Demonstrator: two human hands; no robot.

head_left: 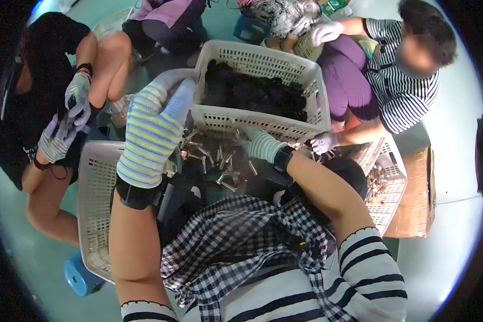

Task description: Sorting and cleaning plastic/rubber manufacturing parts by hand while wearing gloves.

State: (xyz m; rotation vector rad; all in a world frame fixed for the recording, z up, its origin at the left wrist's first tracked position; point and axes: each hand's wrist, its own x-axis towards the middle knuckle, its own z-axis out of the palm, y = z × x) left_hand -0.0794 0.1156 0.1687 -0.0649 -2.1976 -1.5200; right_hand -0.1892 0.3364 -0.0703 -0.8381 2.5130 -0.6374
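Note:
My left hand (151, 129), in a white glove with yellow and blue stripes, is raised beside the left end of a white basket (263, 119). Its thumb and fingers are bent together by the rim; what they hold, if anything, does not show. Dark black pieces (252, 91) fill the basket. My right hand (264, 145), in a striped glove, reaches down at the basket's near side, over scattered small silvery metal pieces (220, 161). Motion smears its fingers, so their grip cannot be made out.
A second white basket (94, 214) stands at my left, by a blue stool (83, 273). At right are another basket (392, 177) with small metal pieces and a cardboard box (417, 193). Gloved co-workers sit around: one at left (48, 80), one at right (408, 91), others behind.

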